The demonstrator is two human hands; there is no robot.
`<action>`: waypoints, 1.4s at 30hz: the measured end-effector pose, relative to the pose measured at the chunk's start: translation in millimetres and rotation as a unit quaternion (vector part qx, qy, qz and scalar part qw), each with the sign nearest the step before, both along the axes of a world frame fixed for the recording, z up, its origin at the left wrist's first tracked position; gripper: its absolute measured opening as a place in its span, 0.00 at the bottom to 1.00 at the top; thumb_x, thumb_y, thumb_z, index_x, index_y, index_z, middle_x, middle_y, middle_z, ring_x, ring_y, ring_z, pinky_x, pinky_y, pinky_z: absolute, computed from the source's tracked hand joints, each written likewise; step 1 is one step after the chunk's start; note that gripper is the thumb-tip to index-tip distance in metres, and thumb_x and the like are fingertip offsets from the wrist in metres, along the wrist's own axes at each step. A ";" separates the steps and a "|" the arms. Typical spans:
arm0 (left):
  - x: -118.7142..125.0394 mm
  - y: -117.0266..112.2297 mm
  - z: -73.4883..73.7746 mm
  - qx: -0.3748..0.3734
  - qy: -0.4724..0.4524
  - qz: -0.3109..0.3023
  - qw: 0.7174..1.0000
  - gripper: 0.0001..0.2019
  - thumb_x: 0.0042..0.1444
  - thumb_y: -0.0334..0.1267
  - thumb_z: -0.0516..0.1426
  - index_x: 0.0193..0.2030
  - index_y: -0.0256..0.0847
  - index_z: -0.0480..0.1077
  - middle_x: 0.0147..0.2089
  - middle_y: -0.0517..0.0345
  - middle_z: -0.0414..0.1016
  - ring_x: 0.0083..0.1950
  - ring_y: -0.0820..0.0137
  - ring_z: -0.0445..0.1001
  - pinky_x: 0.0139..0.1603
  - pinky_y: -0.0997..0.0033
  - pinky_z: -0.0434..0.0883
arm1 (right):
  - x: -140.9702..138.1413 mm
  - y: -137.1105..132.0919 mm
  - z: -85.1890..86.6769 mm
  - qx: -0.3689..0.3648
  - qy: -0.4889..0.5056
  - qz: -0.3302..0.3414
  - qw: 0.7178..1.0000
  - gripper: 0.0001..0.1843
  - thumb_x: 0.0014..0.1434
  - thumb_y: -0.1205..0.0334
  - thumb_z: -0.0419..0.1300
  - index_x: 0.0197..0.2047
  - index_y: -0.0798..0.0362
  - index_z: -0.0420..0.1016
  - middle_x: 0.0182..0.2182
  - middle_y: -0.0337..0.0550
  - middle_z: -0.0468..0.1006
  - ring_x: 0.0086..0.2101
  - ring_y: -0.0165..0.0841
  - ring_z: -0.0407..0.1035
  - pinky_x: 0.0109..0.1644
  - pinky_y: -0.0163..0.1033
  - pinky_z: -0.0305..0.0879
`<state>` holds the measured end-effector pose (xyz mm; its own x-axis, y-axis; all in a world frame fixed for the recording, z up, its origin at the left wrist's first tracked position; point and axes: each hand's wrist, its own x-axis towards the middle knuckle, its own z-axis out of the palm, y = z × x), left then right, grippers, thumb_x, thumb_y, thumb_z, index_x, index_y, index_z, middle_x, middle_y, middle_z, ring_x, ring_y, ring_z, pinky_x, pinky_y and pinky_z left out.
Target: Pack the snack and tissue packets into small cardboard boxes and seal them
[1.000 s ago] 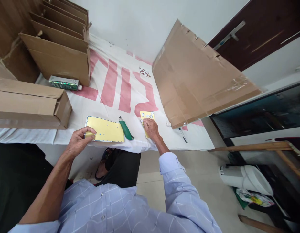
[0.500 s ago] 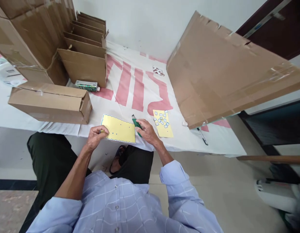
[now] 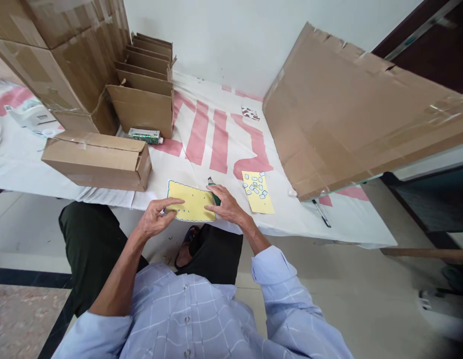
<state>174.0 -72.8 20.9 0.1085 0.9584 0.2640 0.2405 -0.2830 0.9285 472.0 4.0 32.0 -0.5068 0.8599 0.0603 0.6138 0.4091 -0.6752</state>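
A yellow card (image 3: pixel 196 204) with a scalloped, outlined edge and several small marks lies at the front edge of the table. My left hand (image 3: pixel 155 218) is over its left end, index finger stretched flat on the card and thumb apart, gripping nothing. At the card's right end, my right hand (image 3: pixel 227 203) has its fingers around a green utility knife (image 3: pixel 216 199), whose dark tip points away from me. The right thumb rests on the card. Further right lies a second yellow card (image 3: pixel 262 203) with several small white outlined pieces (image 3: pixel 254 189) on it.
A closed cardboard box (image 3: pixel 93 159), a slotted cardboard rack (image 3: pixel 141 107) and a green tube carton (image 3: pixel 145 135) stand left. A large cardboard panel (image 3: pixel 351 114) leans at right, with a pen (image 3: pixel 322 214) by its base. A patterned card (image 3: pixel 250 113) lies behind.
My left hand has gone from pinching the card's left edge to laying its index finger on top. My right thumb has come onto the card's right end. The view has shifted slightly.
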 end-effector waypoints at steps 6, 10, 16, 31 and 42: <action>5.1 -15.6 23.1 0.197 0.108 0.021 0.974 0.16 0.60 0.26 0.57 0.46 0.40 0.85 0.40 0.52 0.89 0.37 0.67 0.82 0.38 0.70 0.78 | -6.4 -5.1 6.9 -0.012 0.112 -0.058 0.992 0.29 0.68 0.46 0.68 0.67 0.47 0.80 0.63 0.54 0.80 0.63 0.48 0.75 0.69 0.56 0.72; 10.0 -9.8 24.4 0.229 0.231 0.020 0.945 0.10 0.69 0.30 0.58 0.43 0.40 0.82 0.35 0.51 0.83 0.37 0.65 0.80 0.40 0.68 0.77 | -14.6 1.8 2.0 -0.117 0.185 -0.107 0.970 0.36 0.64 0.35 0.71 0.67 0.47 0.80 0.66 0.54 0.79 0.61 0.49 0.78 0.61 0.52 0.79; 9.7 -12.9 22.0 0.218 0.407 -0.007 0.887 0.27 0.68 0.21 0.52 0.70 0.41 0.73 0.38 0.55 0.80 0.39 0.64 0.79 0.41 0.67 0.75 | -27.6 2.7 -0.3 -0.264 0.266 -0.149 0.915 0.43 0.59 0.28 0.73 0.67 0.46 0.79 0.66 0.56 0.80 0.57 0.51 0.82 0.51 0.51 0.84; -10.8 -26.0 34.5 0.399 0.326 0.017 0.857 0.14 0.78 0.29 0.49 0.56 0.40 0.76 0.51 0.43 0.87 0.58 0.58 0.84 0.50 0.60 0.77 | -39.3 -21.4 25.6 -0.393 0.396 -0.139 0.818 0.35 0.61 0.29 0.72 0.57 0.50 0.84 0.56 0.54 0.89 0.58 0.53 0.82 0.58 0.55 0.81; -13.4 -29.8 -2.2 0.347 0.292 0.126 0.882 0.18 0.72 0.27 0.57 0.59 0.50 0.81 0.64 0.45 0.85 0.69 0.52 0.80 0.62 0.45 0.81 | -27.5 -29.3 17.7 -0.328 0.420 -0.186 0.825 0.28 0.52 0.41 0.80 0.46 0.51 0.84 0.36 0.46 0.89 0.33 0.42 0.83 0.32 0.43 0.80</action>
